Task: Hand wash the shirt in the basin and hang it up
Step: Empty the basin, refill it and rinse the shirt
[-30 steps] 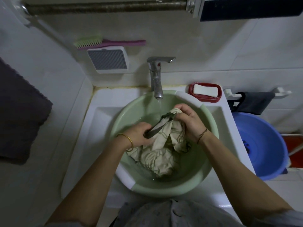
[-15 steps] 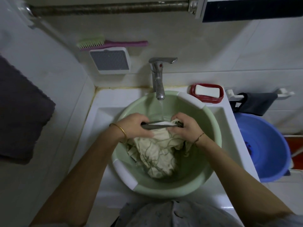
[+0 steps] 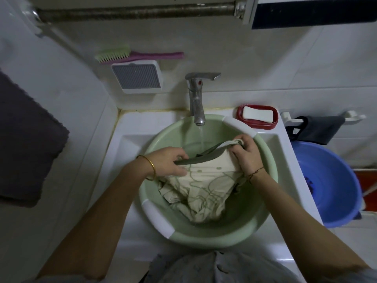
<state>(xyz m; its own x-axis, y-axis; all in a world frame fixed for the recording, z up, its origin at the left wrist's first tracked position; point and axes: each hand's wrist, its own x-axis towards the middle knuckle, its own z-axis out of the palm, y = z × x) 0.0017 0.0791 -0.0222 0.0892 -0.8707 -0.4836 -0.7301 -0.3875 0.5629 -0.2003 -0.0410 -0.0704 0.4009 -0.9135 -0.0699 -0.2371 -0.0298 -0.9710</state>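
A home bathroom: white tiled walls, a white sink (image 3: 130, 127) with chrome tap (image 3: 196, 99), soap dish (image 3: 257, 116), scrubbing brush (image 3: 130, 55).

The shirt (image 3: 204, 186) is patterned in cream with green curved lines; the basin (image 3: 204, 238) is coloured pale green, the soap dish (image 3: 257, 125) red, the tub (image 3: 336, 180) blue.

Dim white-tiled walls (image 3: 265, 64), rusty overhead pipe (image 3: 132, 12), white sink (image 3: 130, 127).
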